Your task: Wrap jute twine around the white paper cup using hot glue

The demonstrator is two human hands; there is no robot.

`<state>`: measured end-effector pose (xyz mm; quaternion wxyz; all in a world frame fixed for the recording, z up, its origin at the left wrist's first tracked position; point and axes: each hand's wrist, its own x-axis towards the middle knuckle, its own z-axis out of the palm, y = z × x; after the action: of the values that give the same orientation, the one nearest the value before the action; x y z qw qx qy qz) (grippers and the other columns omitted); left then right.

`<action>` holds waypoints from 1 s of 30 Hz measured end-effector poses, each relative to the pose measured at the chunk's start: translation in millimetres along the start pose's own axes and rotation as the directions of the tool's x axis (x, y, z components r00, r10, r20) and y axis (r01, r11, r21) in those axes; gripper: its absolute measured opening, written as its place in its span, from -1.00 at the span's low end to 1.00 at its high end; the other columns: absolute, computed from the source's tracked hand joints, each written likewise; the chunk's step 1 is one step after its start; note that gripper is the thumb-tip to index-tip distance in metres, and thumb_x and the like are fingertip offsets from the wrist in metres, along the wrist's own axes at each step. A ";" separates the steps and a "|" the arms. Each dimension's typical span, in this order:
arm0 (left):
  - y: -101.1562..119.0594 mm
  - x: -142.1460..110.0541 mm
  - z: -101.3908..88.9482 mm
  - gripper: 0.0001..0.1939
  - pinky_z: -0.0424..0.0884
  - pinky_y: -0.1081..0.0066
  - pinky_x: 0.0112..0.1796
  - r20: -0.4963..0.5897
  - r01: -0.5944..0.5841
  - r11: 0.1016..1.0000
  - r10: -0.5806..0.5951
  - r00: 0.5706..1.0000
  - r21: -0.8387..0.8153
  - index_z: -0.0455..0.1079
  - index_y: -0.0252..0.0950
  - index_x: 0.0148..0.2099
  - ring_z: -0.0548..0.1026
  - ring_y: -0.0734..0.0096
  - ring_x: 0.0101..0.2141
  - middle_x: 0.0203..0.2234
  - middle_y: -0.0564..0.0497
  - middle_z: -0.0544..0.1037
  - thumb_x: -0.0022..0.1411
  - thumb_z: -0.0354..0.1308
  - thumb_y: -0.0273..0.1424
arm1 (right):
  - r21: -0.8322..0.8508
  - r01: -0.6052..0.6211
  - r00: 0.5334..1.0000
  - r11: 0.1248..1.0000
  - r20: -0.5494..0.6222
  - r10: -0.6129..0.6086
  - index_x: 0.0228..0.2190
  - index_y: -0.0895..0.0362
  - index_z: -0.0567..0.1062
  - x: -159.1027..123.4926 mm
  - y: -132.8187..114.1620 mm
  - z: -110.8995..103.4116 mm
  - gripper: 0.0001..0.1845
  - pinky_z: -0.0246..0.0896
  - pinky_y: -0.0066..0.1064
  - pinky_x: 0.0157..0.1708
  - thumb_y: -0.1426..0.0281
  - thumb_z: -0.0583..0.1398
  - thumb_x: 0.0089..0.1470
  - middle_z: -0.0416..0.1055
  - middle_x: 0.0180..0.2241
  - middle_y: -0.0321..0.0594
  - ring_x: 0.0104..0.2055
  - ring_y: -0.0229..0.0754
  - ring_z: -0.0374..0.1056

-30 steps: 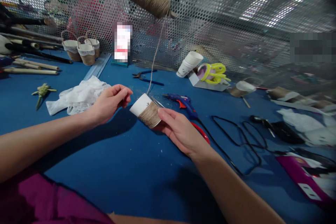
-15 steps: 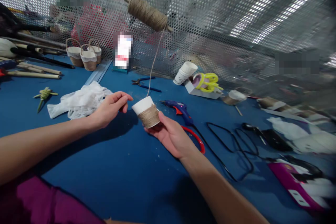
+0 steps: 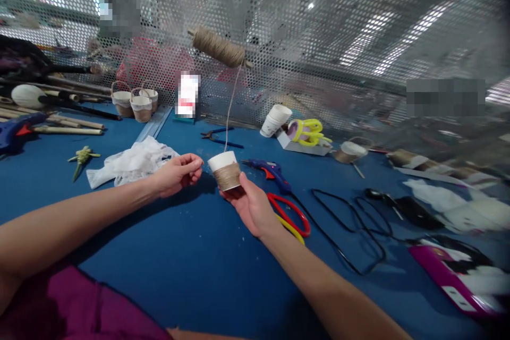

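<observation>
Twine (image 3: 227, 176) is already banding the cup (image 3: 222, 161) at centre frame; right hand (image 3: 253, 207) is gripping the cup, left hand (image 3: 177, 175) is curling nearby, contents unclear.

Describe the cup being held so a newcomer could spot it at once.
Above the blue table, near the picture's middle, is the right hand. It holds a small white cup, its lower part wrapped in brown twine, with a strand rising behind to the spool. The stacked cups farther back are unwrapped; the three baskets at back left have handles, this cup shows none.
</observation>
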<state>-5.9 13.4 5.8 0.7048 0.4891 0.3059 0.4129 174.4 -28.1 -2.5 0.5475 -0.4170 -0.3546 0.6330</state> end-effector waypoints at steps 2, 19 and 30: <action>-0.9 0.5 -0.9 -0.72 0.14 0.53 -0.56 0.061 0.017 1.000 -0.017 0.998 0.000 0.16 -0.32 -0.46 0.21 0.60 -0.62 -0.67 0.14 0.24 0.03 0.18 -0.28 | -0.025 0.044 0.999 0.999 0.002 -0.044 -0.32 0.14 0.43 1.9 5.2 1.3 -0.66 0.24 -0.29 -0.24 0.16 0.20 -0.10 0.43 -0.28 -0.17 -0.28 -0.21 0.34; 4.4 2.5 -10.1 -0.85 0.21 0.43 -0.26 -0.135 -0.187 0.872 0.274 0.952 0.452 0.32 -0.30 -0.30 0.33 0.47 -0.35 -0.40 0.05 0.42 0.14 0.01 -0.34 | -0.564 0.340 0.936 0.753 0.121 -0.332 -0.16 0.14 0.30 0.6 16.3 -3.1 -0.59 0.30 -0.18 -0.20 0.27 0.18 -0.07 0.40 -0.20 -0.07 -0.20 -0.13 0.37; 11.1 -14.4 11.9 -0.79 0.26 0.48 -0.35 0.040 -0.009 0.873 -0.013 0.999 0.488 0.33 -0.37 -0.34 0.35 0.50 -0.44 -0.47 0.05 0.43 0.02 0.14 -0.32 | -0.789 0.548 0.792 0.278 0.382 -0.477 -0.13 0.09 0.24 -19.5 3.0 -3.8 -0.57 0.07 -0.02 0.02 0.46 0.20 -0.08 0.21 -0.10 -0.08 0.00 -0.06 0.16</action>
<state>-5.8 -2.5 20.6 0.5654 0.6592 0.3858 0.3114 177.7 -47.8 -4.1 0.4161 -0.4753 -0.7575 0.1644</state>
